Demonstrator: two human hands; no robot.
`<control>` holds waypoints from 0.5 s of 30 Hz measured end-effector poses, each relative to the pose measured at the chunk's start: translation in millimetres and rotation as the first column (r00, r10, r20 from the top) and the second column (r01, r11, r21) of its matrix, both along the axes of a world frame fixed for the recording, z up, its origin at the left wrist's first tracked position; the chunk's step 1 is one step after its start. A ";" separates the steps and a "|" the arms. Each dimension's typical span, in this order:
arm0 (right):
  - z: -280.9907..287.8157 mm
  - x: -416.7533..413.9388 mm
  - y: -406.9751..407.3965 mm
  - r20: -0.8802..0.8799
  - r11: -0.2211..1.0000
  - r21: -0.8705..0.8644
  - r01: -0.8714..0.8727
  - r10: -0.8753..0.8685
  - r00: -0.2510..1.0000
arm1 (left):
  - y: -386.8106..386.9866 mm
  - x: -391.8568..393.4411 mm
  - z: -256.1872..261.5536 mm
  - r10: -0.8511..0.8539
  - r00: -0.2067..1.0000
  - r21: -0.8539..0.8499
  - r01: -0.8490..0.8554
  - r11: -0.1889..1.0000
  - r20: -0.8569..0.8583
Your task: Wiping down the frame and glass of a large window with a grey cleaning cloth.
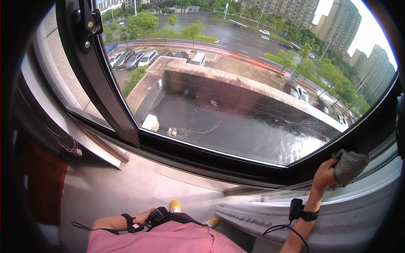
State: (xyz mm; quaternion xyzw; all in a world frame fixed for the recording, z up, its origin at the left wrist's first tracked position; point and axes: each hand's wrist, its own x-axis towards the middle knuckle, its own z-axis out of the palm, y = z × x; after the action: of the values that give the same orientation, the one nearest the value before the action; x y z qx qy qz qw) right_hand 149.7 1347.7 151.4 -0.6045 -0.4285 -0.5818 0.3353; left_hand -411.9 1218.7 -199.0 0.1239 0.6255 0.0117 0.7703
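My right hand (325, 174) is closed on a grey cloth (350, 167), which lies against the lower right corner of the black window frame (303, 172). Drops and streaks mark the window glass (221, 107), through which a flat roof shows. Near my waist, my left hand (144, 216) rests beside a small black device with a screen (156, 216); its fingers are partly hidden, so whether it grips the device cannot be told. Both wrists wear black straps with small devices and cables.
A grey curtain (262, 224) hangs at the lower right, close to my right forearm. At the upper left is the window's black latch (90, 23). Thin loose wires (71, 145) hang by the left wall. A dark reddish-brown surface (44, 180) stands at the left.
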 end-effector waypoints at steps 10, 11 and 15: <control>0.1 -3.7 4.8 0.030 1.000 0.011 0.020 -0.020 0.999 | -54.9 -16.6 -53.8 0.250 0.966 0.046 -0.253 0.966 0.060; 2.5 -7.1 4.3 0.049 0.999 0.001 0.035 -0.035 0.998 | -66.1 -34.3 -82.9 0.030 0.994 0.261 -0.056 0.964 0.105; 1.0 -6.6 1.4 0.053 0.999 -0.007 0.040 -0.039 0.998 | -75.4 -52.7 -113.0 -0.163 0.986 0.397 0.144 0.907 0.016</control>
State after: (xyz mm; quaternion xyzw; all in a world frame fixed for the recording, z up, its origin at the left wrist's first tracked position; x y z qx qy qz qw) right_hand 143.0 1349.1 152.4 -0.5988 -0.4275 -0.6022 0.3098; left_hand -464.6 1143.3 -312.0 0.3249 0.5798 0.0799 0.7429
